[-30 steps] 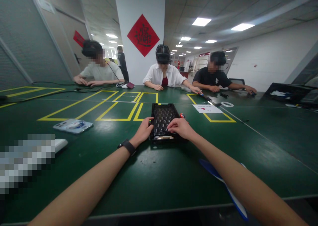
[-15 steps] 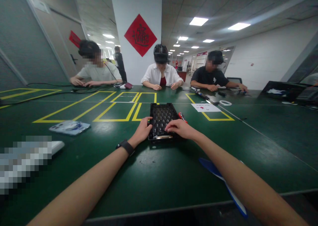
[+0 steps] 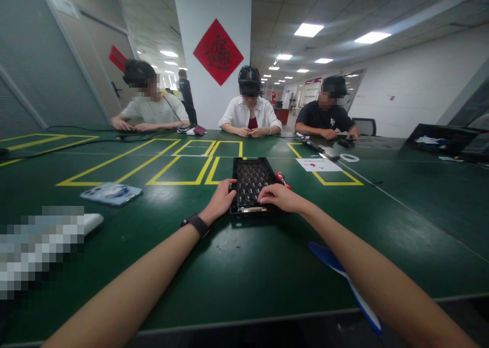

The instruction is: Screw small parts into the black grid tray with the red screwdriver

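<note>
A black rectangular tray (image 3: 250,160) lies on the green table in front of me, with rows of small shiny pieces inside; their kind is too small to tell. My left hand (image 3: 221,197) grips the tray's left side, thumb at the rim. Over the near right part of the tray, my right hand (image 3: 280,197) has its fingers pinched together. Whatever lies between those fingertips, if anything, cannot be made out. Against the tray's right side rests a red-handled tool (image 3: 282,180), partly hidden.
To the left are a phone-like flat object (image 3: 110,193) and a blurred white item (image 3: 91,221). A printed sheet (image 3: 319,165) and a white ring (image 3: 349,158) lie right of the tray. A blue-and-white object (image 3: 328,256) sits under my right forearm. Three people sit across the table (image 3: 183,287).
My right hand stays pinched over the tray, with little movement. The view has shifted slightly. The person at the far right has drawn an outstretched hand in toward the other.
</note>
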A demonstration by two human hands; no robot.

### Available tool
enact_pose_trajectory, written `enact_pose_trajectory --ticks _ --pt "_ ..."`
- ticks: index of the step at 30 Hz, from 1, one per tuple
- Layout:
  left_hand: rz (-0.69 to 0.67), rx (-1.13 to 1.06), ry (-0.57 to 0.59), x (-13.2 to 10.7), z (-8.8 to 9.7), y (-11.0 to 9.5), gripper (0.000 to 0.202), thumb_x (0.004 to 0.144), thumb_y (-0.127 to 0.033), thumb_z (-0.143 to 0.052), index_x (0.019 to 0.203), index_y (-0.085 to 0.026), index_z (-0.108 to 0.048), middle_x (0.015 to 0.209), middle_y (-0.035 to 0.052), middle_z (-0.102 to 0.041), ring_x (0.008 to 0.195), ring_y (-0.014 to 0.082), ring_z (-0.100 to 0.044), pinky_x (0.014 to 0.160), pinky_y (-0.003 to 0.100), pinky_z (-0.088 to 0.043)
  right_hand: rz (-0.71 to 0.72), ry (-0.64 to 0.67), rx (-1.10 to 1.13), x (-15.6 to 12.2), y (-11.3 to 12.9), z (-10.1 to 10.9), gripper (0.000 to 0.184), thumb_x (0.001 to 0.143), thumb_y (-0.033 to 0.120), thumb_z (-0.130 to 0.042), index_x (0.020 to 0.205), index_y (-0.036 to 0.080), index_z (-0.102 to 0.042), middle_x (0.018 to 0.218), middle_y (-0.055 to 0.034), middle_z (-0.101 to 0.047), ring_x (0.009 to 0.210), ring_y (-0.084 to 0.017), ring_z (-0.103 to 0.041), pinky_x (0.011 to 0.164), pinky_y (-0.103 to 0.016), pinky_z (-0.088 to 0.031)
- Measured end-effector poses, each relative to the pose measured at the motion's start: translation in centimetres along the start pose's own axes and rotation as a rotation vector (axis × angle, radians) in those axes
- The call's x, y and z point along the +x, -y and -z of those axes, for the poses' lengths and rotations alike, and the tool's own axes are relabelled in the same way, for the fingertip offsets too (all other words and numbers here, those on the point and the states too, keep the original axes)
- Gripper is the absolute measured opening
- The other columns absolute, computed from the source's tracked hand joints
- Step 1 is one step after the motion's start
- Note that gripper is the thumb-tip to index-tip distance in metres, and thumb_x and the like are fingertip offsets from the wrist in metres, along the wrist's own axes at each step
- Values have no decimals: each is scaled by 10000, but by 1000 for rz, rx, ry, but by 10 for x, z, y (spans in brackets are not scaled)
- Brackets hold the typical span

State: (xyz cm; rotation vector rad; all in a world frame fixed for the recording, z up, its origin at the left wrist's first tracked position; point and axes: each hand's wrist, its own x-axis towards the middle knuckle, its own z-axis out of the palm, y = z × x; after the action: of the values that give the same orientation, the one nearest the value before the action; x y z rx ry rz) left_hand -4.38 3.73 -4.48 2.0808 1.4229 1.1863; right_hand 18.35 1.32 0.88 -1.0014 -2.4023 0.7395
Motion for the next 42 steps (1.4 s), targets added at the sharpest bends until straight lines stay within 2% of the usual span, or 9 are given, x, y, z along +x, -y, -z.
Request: enact_pose_trajectory --ticks 6,13,21,25,29,34,42 --pt "8 7 9 -1 1 -1 374 760 -150 -414 1123 -140 -503 1113 94 -501 1049 198 -466 983 378 -365 111 -45 -204 1 1 -3 171 818 247 -542 803 154 -684 853 -54 -651 864 -160 -555 840 -298 -389" --pt "-15 25 12 0 0 1 360 768 -141 -402 1111 -139 -514 1120 93 -513 1078 203 -455 989 380 -358 132 -37 -219 3 -2 -5 210 840 264 -512 793 162 -689 990 -59 -638 997 -173 -535 941 -313 -325" --pt "-77 74 31 0 1 1 309 797 -148 -379 1059 -147 -543 1088 80 -543 1098 199 -444 1014 377 -325 91 -32 -239 4 -5 -7 207 837 278 -515 803 168 -687 995 -59 -633 1001 -173 -534 930 -308 -345" --pt "-76 67 27 1 0 3 308 802 -155 -384 1064 -158 -544 1098 73 -540 1105 194 -441 1017 372 -323 58 -85 -212 4 -7 -8 161 823 272 -542 875 174 -659 963 -53 -634 967 -163 -537 890 -317 -381" --pt "-72 60 27 1 0 3 308 807 -166 -386 1072 -160 -544 1096 74 -540 1104 197 -440 1014 378 -324 149 -108 -154 1 -5 -3 173 842 241 -518 895 165 -664 932 -60 -645 924 -152 -554 893 -326 -392" --pt "-65 60 34 1 1 2 302 807 -165 -390 1062 -168 -550 1094 70 -544 1098 196 -444 1016 386 -322 263 -94 -125 -4 -3 4 173 824 223 -552 933 175 -677 993 -76 -632 963 -159 -551 912 -344 -398" --pt "-69 68 30 1 0 3 292 812 -172 -386 1054 -162 -547 1088 73 -545 1099 196 -441 1016 383 -322 269 -39 -217 -3 -6 3 193 801 224 -584 961 182 -685 1016 -83 -612 998 -172 -526 930 -355 -386"
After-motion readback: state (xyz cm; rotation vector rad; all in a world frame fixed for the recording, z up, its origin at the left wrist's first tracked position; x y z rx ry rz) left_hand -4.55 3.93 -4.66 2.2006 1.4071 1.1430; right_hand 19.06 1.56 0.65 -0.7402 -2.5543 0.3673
